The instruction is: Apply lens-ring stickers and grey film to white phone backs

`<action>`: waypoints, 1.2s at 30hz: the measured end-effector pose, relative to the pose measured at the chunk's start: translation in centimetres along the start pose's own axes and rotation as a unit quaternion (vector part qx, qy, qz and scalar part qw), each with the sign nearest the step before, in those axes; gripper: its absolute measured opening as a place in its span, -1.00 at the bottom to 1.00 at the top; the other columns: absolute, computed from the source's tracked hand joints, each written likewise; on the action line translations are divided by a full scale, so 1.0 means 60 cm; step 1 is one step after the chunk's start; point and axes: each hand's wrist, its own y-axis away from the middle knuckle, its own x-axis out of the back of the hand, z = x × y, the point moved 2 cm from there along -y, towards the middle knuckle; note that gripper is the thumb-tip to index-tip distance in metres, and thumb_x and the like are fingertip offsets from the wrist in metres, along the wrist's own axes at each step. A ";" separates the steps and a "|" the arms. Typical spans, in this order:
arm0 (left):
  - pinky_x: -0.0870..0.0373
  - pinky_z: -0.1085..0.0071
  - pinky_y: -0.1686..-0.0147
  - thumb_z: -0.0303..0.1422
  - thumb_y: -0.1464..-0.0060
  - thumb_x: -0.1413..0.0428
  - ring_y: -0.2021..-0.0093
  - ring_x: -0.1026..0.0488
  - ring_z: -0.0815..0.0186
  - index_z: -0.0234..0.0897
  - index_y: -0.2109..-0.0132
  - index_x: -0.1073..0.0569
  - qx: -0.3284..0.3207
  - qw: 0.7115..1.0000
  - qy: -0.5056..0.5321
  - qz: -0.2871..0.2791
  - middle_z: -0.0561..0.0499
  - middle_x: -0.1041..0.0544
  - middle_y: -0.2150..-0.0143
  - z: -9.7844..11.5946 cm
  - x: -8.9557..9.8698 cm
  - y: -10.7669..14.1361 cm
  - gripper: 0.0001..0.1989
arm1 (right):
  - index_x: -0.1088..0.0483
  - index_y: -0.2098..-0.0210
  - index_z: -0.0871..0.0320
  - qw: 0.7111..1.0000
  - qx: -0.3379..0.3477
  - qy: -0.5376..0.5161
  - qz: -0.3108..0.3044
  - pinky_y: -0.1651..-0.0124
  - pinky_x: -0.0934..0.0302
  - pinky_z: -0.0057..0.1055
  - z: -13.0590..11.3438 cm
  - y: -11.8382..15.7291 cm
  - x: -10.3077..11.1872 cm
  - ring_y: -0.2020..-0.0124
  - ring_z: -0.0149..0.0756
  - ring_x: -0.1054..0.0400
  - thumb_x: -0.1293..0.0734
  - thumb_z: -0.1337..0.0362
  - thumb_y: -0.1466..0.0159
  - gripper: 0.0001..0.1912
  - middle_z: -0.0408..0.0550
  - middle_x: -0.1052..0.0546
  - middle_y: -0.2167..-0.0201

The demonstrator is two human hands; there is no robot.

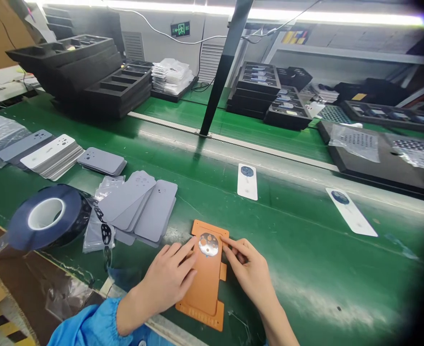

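Orange plate: the orange plate (205, 281) lies flat on the green bench (291, 226), near the close edge and right between both hands. Looks stiff to me, probably fairly light, with a smoothish face that might slide if you nudge it. I'd grab it by the outer edges or that side tab (223, 272) on the right.

Shiny disc: the shiny disc (209, 245) sits toward the plate's far end, with several round holes showing orange through. My guess is thin and nearly weightless, bendy, kinda slick, and easy to crease or smudge. I'd take it by the rim and keep fingers off the mirror-like middle. Can't tell from here whether it's stuck down or just lying there.

Left hand: the left hand (172, 269) is loosely open, fingers spread and slightly bent, tips by the plate's left edge right beside the disc. Doesn't look clamped on anything.

Right hand: the right hand (246, 264) has thumb and index nearly together at the plate's right edge, just beside the disc, other fingers curled in. Could be a pinch on something tiny, honestly can't tell.

Off to the left: a fat tape roll (75, 216) near a fanned pile of grey panels (156, 209).

Farther out: two white panels (247, 190), well apart, each with a dark round patch at one end.
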 end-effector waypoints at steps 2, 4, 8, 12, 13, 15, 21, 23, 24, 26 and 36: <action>-0.49 0.09 -0.01 -0.44 -0.31 -0.05 -0.11 -0.46 0.03 -0.31 -0.09 -0.52 0.015 0.998 -0.011 0.060 -0.19 -0.37 -0.39 -0.008 0.017 0.010 -0.73 | -0.63 0.04 0.08 1.000 0.006 0.000 0.015 0.40 -0.21 -0.38 -0.001 0.001 0.001 0.50 -0.32 -0.24 -0.27 -0.07 -0.40 -0.55 -0.17 -0.34 0.47; -0.42 -0.01 -0.16 -0.43 -0.31 -0.06 -0.28 -0.35 -0.08 -0.38 -0.21 -0.45 0.058 0.992 -0.054 0.102 -0.29 -0.33 -0.40 -0.024 0.031 0.021 -0.64 | -0.63 0.06 0.10 1.000 0.009 -0.001 0.026 0.40 -0.21 -0.38 -0.004 0.002 0.000 0.50 -0.31 -0.24 -0.27 -0.08 -0.40 -0.54 -0.17 -0.34 0.49; -0.38 -0.04 -0.24 -0.47 -0.33 0.01 -0.36 -0.31 -0.06 -0.45 -0.42 -0.20 0.110 0.983 -0.119 0.086 -0.30 -0.34 -0.39 -0.063 0.036 0.041 -0.45 | -0.62 0.10 0.11 0.999 0.003 -0.011 0.042 0.40 -0.22 -0.39 -0.010 0.001 0.001 0.50 -0.31 -0.24 -0.28 -0.09 -0.37 -0.55 -0.17 -0.34 0.50; -0.46 0.18 -0.20 -0.63 -0.32 0.09 -0.29 -0.44 0.16 -0.31 -0.44 -0.17 0.067 0.991 -0.078 0.090 -0.12 -0.51 -0.28 -0.075 0.031 0.052 -0.40 | -0.64 0.17 0.10 0.998 -0.013 -0.032 0.053 0.42 -0.22 -0.39 -0.018 0.001 0.004 0.51 -0.31 -0.24 -0.30 -0.14 -0.33 -0.53 -0.17 -0.35 0.53; -0.47 0.21 -0.19 -0.65 -0.31 0.08 -0.27 -0.47 0.18 -0.29 -0.43 -0.21 0.056 0.990 -0.065 0.113 -0.10 -0.55 -0.24 -0.072 0.033 0.052 -0.41 | -0.64 0.18 0.10 0.998 -0.019 -0.040 0.054 0.42 -0.22 -0.39 -0.021 0.001 0.004 0.51 -0.31 -0.24 -0.31 -0.15 -0.31 -0.52 -0.17 -0.35 0.53; -0.49 0.27 -0.15 -0.67 -0.30 0.04 -0.22 -0.52 0.20 -0.30 -0.38 -0.29 0.033 0.984 -0.042 0.169 -0.11 -0.61 -0.15 -0.059 0.042 0.051 -0.45 | -0.65 0.19 0.10 0.995 -0.044 -0.072 0.050 0.40 -0.25 -0.37 -0.027 0.004 0.002 0.49 -0.30 -0.27 -0.34 -0.17 -0.28 -0.51 -0.13 -0.42 0.51; -0.41 0.31 -0.25 -0.67 -0.25 0.01 -0.22 -0.52 0.21 -0.47 -0.16 -0.47 -0.099 0.969 0.027 0.225 -0.15 -0.69 0.00 0.006 0.059 0.041 -0.62 | -0.40 -0.27 0.12 0.929 -0.122 -0.348 -0.032 0.15 -0.44 -0.24 -0.045 0.020 -0.028 0.26 -0.18 -0.55 -0.42 -0.19 -0.23 -0.25 0.11 -0.65 0.11; -0.36 0.32 -0.30 -0.60 -0.28 0.01 -0.21 -0.53 0.22 -0.47 -0.08 -0.50 -0.163 0.965 0.043 0.202 -0.12 -0.70 0.03 0.030 0.048 0.039 -0.69 | -0.29 -0.35 0.08 0.907 -0.135 -0.396 -0.037 0.06 -0.46 -0.24 -0.047 0.023 -0.036 0.14 -0.15 -0.56 -0.49 -0.13 -0.19 -0.15 0.10 -0.62 0.04; -0.33 0.33 -0.32 -0.56 -0.30 0.01 -0.20 -0.54 0.23 -0.45 -0.07 -0.52 -0.191 0.963 0.048 0.185 -0.09 -0.70 0.02 0.040 0.039 0.038 -0.71 | -0.27 -0.35 0.07 0.903 -0.142 -0.404 -0.033 0.04 -0.46 -0.26 -0.047 0.024 -0.038 0.11 -0.16 -0.56 -0.53 -0.10 -0.17 -0.13 0.07 -0.62 0.06; -0.30 0.32 -0.34 -0.46 -0.34 -0.02 -0.23 -0.51 0.23 -0.40 -0.06 -0.53 -0.221 0.962 0.050 0.155 -0.07 -0.68 -0.05 0.056 0.018 0.040 -0.74 | -0.27 -0.34 0.09 0.901 -0.143 -0.408 -0.024 0.07 -0.46 -0.31 -0.045 0.023 -0.038 0.15 -0.22 -0.55 -0.56 -0.03 -0.15 -0.14 0.01 -0.60 0.12; -0.21 -0.05 -0.37 -0.14 -0.25 -0.21 -0.47 -0.13 -0.06 -0.40 -0.29 -0.39 -0.119 0.993 -0.008 -0.020 -0.26 -0.28 -0.44 0.048 -0.014 0.067 -0.41 | -0.27 -0.34 0.09 0.947 -0.073 -0.314 0.017 0.41 -0.41 -0.47 -0.042 0.027 -0.026 0.42 -0.42 -0.43 -0.40 0.11 -0.29 -0.35 -0.04 -0.53 0.16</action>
